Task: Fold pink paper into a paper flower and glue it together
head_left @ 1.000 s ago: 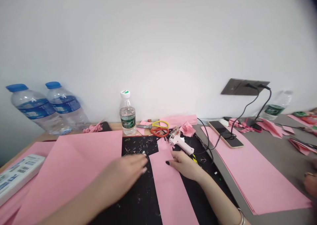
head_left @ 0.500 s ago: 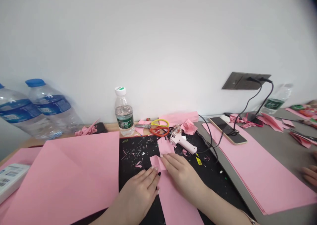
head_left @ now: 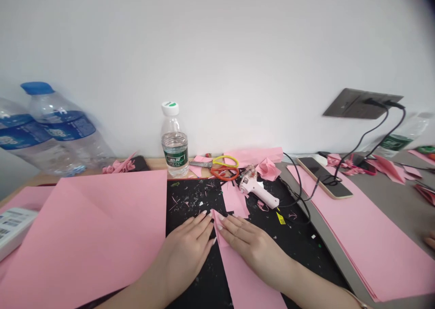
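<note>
A long strip of pink paper lies on the black mat in front of me, its far end folded to a narrow corner. My right hand rests flat on that folded end, fingers stretched out and pressing it down. Along the left edge of the fold, my left hand lies with fingers extended, the tips touching or very near the paper. Just beyond my fingertips is another pink paper piece. A pink glue gun and scissors with yellow and orange handles lie farther back.
At left lie a large pink sheet and a white box. A water bottle stands by the wall. On the right, a phone rests on stacked pink sheets. Cables hang from the socket. Another person's hand shows at the edge.
The far end of the strip has been folded into a narrower corner. My left hand has slid off to its left edge, while my right hand stays on the fold. The view has shifted slightly.
</note>
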`<control>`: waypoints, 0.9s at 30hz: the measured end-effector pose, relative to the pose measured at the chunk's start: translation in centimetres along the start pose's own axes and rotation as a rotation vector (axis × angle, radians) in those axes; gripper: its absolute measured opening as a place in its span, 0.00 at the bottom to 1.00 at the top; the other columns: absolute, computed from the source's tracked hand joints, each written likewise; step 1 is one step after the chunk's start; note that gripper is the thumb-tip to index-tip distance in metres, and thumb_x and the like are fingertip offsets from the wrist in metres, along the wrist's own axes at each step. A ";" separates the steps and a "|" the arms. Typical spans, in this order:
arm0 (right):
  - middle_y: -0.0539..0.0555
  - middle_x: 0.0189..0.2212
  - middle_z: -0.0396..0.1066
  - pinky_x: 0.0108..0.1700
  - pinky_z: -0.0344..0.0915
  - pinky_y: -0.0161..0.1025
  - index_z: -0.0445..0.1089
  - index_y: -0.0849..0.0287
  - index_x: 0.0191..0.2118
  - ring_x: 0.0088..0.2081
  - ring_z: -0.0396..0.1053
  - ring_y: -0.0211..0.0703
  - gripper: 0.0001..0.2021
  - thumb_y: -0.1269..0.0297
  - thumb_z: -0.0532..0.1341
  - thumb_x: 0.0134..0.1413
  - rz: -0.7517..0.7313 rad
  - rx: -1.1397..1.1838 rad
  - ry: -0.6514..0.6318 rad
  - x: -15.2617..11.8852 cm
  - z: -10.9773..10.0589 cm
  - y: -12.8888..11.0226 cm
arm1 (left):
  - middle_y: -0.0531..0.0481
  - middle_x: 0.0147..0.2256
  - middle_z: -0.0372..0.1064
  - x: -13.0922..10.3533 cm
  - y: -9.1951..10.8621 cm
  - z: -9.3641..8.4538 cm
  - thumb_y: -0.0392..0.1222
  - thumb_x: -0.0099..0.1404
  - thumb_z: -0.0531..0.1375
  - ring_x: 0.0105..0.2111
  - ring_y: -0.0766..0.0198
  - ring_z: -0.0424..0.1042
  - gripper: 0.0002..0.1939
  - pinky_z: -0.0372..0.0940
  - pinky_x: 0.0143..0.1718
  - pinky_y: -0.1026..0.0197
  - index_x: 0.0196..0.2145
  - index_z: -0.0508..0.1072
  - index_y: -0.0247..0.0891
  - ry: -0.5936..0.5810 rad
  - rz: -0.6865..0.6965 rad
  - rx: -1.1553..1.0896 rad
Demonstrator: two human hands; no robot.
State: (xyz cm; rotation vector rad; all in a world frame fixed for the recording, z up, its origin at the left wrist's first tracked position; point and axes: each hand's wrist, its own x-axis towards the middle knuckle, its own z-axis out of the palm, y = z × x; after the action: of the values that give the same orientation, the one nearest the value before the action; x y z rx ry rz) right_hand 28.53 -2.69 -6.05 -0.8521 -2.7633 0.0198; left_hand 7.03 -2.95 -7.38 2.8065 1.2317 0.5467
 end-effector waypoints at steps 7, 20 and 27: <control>0.58 0.57 0.58 0.60 0.55 0.47 0.58 0.62 0.58 0.59 0.53 0.46 0.19 0.72 0.47 0.63 0.001 0.079 -0.050 0.0 -0.2 0.2 | 0.40 0.53 0.64 -0.2 -0.8 0.2 0.37 0.66 0.48 0.54 0.53 0.63 0.19 0.61 0.54 0.50 0.53 0.65 0.32 0.022 -0.096 -0.077; 0.58 0.57 0.60 0.60 0.54 0.48 0.60 0.65 0.56 0.59 0.54 0.45 0.18 0.73 0.47 0.63 -0.051 0.076 -0.065 0.1 -0.5 0.1 | 0.44 0.57 0.59 -0.1 -0.9 0.4 0.28 0.64 0.47 0.57 0.53 0.57 0.23 0.63 0.52 0.48 0.56 0.60 0.35 -0.069 -0.048 -0.034; 0.57 0.57 0.59 0.61 0.53 0.47 0.61 0.65 0.56 0.60 0.53 0.46 0.18 0.73 0.45 0.64 -0.067 0.053 -0.123 0.0 -0.7 0.1 | 0.44 0.57 0.59 0.0 -0.7 0.0 0.28 0.63 0.48 0.56 0.52 0.58 0.23 0.64 0.51 0.49 0.55 0.62 0.34 -0.097 -0.020 0.050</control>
State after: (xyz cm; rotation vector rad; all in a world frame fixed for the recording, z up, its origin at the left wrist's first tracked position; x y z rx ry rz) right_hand 28.69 -2.65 -5.39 -0.7680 -2.8897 0.1374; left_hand 6.53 -2.49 -7.50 2.8199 1.2712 0.3791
